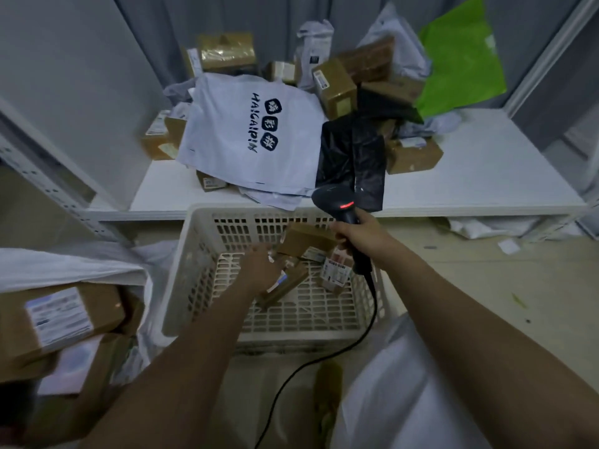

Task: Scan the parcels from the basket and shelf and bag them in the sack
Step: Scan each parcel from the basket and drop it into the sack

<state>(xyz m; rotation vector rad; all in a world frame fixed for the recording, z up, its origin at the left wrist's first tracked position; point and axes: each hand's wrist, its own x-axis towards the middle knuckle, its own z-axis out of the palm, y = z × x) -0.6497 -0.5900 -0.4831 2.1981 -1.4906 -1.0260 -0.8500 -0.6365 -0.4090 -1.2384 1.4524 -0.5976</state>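
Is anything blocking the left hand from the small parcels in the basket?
Nothing visible blocks it. The left hand is already inside the open-topped basket, down among the small parcels on its floor. The right hand holds the scanner above the far rim, off to the side.

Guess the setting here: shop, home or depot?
Probably a parcel sorting or pickup depot: a white metal shelf piled with labelled boxes and mailer bags, a plastic basket of parcels, and a corded barcode scanner in the right hand.
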